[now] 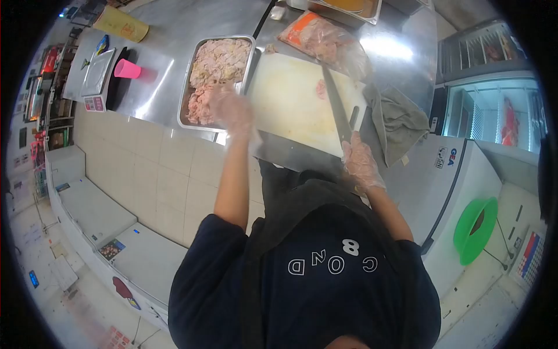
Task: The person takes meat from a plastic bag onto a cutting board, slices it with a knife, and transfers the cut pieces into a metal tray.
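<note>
My right hand [361, 161], in a clear plastic glove, is closed round the handle of a large knife [334, 99]. The blade lies over a white cutting board [285, 78] and points away from me. Beside the blade is a small piece of raw meat [321, 89]. My left hand [232, 110], also gloved, is over the near right edge of a metal tray [185, 107]. Motion smears its fingers, so their closing is unclear. In the tray lies raw chopped meat [218, 61], paler at the far end and pinker near my hand.
Behind the board lies a plastic bag of meat [317, 38]. A grey cloth [398, 122] is to the right. Leftward on the steel table [160, 64] are a pink cup [128, 69], a scale [97, 78] and a yellow container [121, 24]. A fridge [488, 110] stands at right.
</note>
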`<state>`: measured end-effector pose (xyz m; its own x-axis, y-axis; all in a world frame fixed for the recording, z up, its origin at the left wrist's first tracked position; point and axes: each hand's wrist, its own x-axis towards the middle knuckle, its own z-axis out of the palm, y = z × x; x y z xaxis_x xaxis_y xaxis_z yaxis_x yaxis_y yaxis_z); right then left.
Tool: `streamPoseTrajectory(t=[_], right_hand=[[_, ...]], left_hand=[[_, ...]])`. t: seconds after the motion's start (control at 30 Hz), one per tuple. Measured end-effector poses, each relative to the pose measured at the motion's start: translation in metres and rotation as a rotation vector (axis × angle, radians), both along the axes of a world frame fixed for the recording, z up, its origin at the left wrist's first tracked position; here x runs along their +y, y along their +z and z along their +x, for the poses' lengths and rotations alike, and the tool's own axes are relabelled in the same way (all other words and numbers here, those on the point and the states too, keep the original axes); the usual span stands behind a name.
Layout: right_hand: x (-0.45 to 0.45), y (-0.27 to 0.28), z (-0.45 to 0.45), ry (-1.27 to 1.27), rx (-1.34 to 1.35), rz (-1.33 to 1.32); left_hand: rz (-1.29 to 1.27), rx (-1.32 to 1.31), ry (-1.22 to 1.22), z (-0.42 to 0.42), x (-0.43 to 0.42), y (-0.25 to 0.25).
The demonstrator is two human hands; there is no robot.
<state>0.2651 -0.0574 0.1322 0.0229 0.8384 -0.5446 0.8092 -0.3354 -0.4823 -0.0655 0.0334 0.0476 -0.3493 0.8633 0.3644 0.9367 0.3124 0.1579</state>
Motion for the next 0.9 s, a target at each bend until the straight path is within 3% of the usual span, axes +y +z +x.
streamPoseTrajectory(t=[0.1, 0.2, 0.3, 0.33, 0.4, 0.43, 0.5, 0.57, 0.63, 0.7, 0.8, 0.9], right_hand=[[-0.014, -0.033, 0.015, -0.056, 0.025, 0.130], [-0.024, -0.036, 0.022, -0.091, 0.041, 0.236], [-0.036, -0.030, 0.028, -0.106, -0.002, 0.298], [-0.041, -0.029, 0.030, -0.085, -0.040, 0.343], [-0.043, -0.020, 0.032, -0.184, 0.020, 0.184], [-0.042, -0.015, 0.033, -0.260, 0.085, 0.029], [-0.045, -0.010, 0.031, -0.279, 0.127, 0.036], [-0.046, -0.016, 0.031, -0.290, 0.167, 0.044], [-0.051, -0.033, 0.032, -0.169, 0.019, 0.285], [-0.051, -0.035, 0.030, -0.184, 0.048, 0.233], [-0.041, -0.023, 0.020, -0.099, 0.022, 0.195], [-0.031, -0.005, 0.011, 0.081, -0.050, 0.192]], left_hand=[[0.213, -0.260, -0.444, 0.074, 0.023, -0.022], [-0.043, -0.352, -0.713, 0.142, 0.056, -0.034], [-0.171, -0.332, -0.907, 0.153, 0.105, -0.089], [-0.174, -0.331, -0.925, 0.153, 0.107, -0.071], [-0.556, -0.338, -0.925, 0.142, 0.117, -0.043], [-0.561, -0.331, -0.932, 0.139, 0.116, -0.044], [-0.633, -0.504, -0.903, 0.132, 0.112, -0.040], [-0.493, -0.571, -0.852, 0.134, 0.088, -0.018], [-0.360, -0.639, -0.803, 0.140, 0.068, -0.004], [-0.345, -1.074, -0.590, 0.143, 0.048, -0.004], [-0.378, -0.884, -0.438, 0.130, 0.022, -0.047], [-0.334, -0.795, -0.392, 0.127, -0.009, -0.003]])
